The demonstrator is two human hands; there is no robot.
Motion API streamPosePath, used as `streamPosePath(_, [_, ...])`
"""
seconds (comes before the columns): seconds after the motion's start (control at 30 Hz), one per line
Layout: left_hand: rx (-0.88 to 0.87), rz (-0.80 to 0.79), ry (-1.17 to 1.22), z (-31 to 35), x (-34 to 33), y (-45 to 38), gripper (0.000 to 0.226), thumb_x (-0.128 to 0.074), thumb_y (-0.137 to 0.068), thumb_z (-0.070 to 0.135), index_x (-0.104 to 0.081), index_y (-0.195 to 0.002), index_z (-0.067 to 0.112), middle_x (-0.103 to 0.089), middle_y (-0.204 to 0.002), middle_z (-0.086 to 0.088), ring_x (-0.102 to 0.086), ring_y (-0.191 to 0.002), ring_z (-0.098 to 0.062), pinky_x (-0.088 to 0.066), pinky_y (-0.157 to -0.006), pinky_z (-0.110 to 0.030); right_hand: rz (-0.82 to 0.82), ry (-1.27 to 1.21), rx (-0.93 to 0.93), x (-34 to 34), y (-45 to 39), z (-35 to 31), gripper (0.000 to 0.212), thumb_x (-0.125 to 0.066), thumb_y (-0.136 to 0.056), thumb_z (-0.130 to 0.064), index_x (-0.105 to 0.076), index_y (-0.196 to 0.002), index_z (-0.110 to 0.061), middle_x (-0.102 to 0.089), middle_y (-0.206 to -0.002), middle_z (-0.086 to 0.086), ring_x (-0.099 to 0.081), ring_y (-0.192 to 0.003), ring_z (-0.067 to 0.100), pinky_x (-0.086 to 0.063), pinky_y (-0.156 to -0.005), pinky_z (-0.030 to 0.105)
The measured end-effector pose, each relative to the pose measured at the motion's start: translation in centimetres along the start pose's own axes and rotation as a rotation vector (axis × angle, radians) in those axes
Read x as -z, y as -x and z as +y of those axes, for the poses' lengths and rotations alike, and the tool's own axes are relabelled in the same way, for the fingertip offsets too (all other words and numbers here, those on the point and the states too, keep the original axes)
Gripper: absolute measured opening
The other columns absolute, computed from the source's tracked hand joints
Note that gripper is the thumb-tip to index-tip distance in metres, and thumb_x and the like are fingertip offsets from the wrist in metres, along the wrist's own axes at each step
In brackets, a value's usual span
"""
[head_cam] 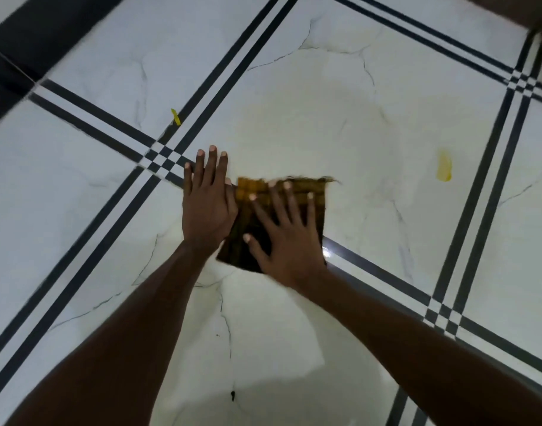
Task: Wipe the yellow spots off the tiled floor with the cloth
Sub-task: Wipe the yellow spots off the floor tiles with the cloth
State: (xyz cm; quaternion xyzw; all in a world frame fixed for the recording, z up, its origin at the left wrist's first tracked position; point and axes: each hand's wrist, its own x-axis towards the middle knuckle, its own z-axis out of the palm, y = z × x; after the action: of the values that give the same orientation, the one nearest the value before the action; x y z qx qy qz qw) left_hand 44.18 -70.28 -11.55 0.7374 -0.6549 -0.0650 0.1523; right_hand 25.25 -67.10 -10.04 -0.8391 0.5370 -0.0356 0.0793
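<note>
Two flat hands are pressing a cloth on the tiled floor.

The white marble-look floor (294,103) is lying wide and bare around the hands, crossed by double black lines; a dark edge is running along the top left corner. The dark cloth (306,192), stained yellow at its far edge, is lying flat in the middle tile. The right hand (286,241) is resting on it with fingers spread open. The left hand (206,207) is lying open beside it, touching its left edge. One yellow spot (444,166) is sitting well apart to the right, a smaller yellow spot (175,116) far left beside the lines.
</note>
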Motion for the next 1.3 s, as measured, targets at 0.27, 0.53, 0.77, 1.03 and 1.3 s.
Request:
streamPosePath(0.27, [-0.014, 0.0, 0.009, -0.2, -0.2, 0.0, 0.058, -0.021, -0.109, 0.033, -0.025, -0.164, 0.015, -0.019, -0.173, -0.009, -0.01, -0.162, -0.028, -0.01, -0.132, -0.051, 0.062, 0.023, -0.106, 1.3, -9.5, 9.9, 0.068, -0.029, -0.103, -0.068, -0.032, -0.163, -0.036, -0.023, -0.175, 0.003, -0.015, -0.163, 0.029, -0.01, -0.128, 0.064])
streamPosePath(0.53, [0.013, -0.008, 0.018, 0.5, 0.2, 0.2, 0.059, -0.022, -0.108, 0.034, -0.03, -0.162, 0.009, -0.024, -0.171, -0.014, -0.015, -0.161, -0.033, -0.011, -0.13, -0.057, 0.071, 0.036, -0.148, 0.5, 1.7, 6.4, 0.067, -0.027, -0.106, -0.062, -0.026, -0.165, -0.032, -0.012, -0.177, 0.007, -0.003, -0.164, 0.031, -0.005, -0.128, 0.065])
streamPosePath(0.77, [-0.273, -0.052, 0.118, 9.0, -1.8, -3.4, 0.058, -0.024, -0.108, 0.034, -0.034, -0.161, 0.014, -0.026, -0.171, -0.011, -0.016, -0.161, -0.034, -0.013, -0.131, -0.054, 0.107, 0.007, -0.242, 3.1, -5.2, 19.1, 0.061, -0.029, -0.107, -0.059, -0.037, -0.161, -0.032, -0.029, -0.173, 0.003, -0.019, -0.162, 0.027, -0.014, -0.129, 0.059])
streamPosePath(1.03, [-0.296, 0.013, -0.005, 10.9, -4.9, -2.9, 0.056, -0.031, -0.109, 0.033, -0.03, -0.163, 0.02, -0.023, -0.172, -0.009, -0.015, -0.161, -0.034, -0.013, -0.131, -0.054, 0.124, -0.056, -0.739, 5.1, -1.6, 29.1, 0.063, -0.019, -0.108, -0.055, -0.018, -0.167, -0.031, -0.009, -0.177, 0.005, -0.002, -0.164, 0.03, 0.003, -0.129, 0.062])
streamPosePath(1.3, [-0.285, -0.016, -0.021, 10.9, -4.7, -3.3, 0.058, -0.027, -0.108, 0.035, -0.025, -0.165, 0.021, -0.018, -0.174, -0.008, -0.01, -0.162, -0.032, -0.014, -0.13, -0.055, 0.037, 0.02, -0.184, 3.9, -1.4, 20.8, 0.065, -0.022, -0.108, -0.06, -0.018, -0.167, -0.032, -0.009, -0.177, 0.002, -0.001, -0.165, 0.026, -0.005, -0.129, 0.064])
